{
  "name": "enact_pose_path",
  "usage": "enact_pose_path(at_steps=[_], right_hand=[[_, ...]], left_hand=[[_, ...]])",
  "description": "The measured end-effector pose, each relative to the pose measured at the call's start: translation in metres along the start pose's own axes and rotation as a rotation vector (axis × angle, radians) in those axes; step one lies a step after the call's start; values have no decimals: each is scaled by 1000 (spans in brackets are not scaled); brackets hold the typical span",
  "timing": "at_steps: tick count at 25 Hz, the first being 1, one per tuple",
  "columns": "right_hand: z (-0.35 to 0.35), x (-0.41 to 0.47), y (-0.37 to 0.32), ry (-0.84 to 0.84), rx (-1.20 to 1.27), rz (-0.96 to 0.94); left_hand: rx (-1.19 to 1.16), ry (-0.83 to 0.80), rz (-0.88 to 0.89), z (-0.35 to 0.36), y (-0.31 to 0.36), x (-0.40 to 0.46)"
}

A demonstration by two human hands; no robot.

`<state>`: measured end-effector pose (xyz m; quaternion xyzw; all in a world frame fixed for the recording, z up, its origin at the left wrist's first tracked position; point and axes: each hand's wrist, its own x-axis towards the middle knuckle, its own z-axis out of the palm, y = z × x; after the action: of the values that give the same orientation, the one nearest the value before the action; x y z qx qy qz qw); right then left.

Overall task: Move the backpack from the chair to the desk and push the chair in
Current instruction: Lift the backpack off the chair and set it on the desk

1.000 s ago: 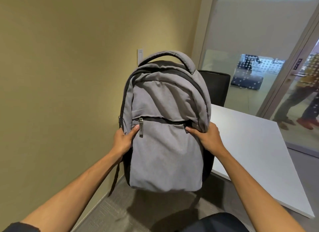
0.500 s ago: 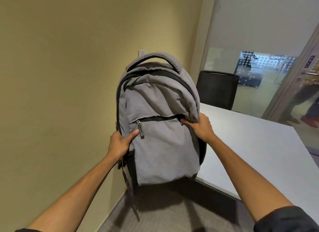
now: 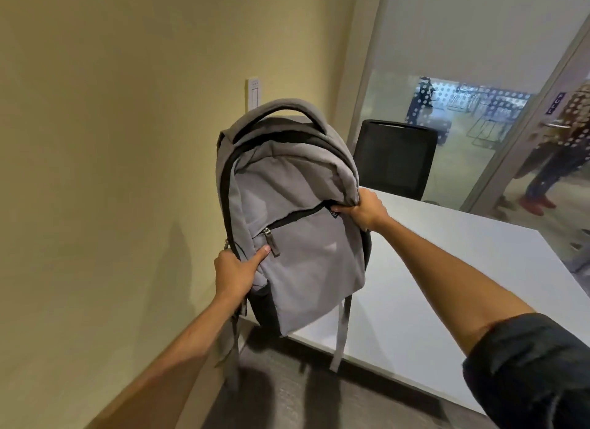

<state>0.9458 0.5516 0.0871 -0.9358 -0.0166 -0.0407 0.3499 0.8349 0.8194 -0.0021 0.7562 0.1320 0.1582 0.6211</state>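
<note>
A grey backpack (image 3: 297,224) with black side panels hangs upright in front of me, its bottom over the near left corner of the white desk (image 3: 447,269). My left hand (image 3: 236,272) grips its left side near the front pocket zipper. My right hand (image 3: 364,209) pinches the fabric at the right edge of the pocket flap. Grey straps dangle below the bag past the desk's edge. The chair the bag came from is out of view.
A black chair (image 3: 396,160) stands at the far side of the desk. A beige wall with a switch plate (image 3: 254,93) is on the left. Glass partition and door are behind; a person (image 3: 555,160) stands outside. Dark carpet (image 3: 303,396) lies below.
Both hands have carried the backpack forward and to the right, so its bottom has gone from above the carpet to above the desk's corner. The straps now swing below.
</note>
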Motion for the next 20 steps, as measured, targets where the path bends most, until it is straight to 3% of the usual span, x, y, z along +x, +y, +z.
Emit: enact_pose_path(at_steps=[9, 20], right_hand=[[69, 142, 11, -203, -133, 73], [119, 213, -9, -189, -37, 62]], left_hand=[[-76, 51, -225, 52, -61, 70], [68, -36, -237, 67, -78, 121]])
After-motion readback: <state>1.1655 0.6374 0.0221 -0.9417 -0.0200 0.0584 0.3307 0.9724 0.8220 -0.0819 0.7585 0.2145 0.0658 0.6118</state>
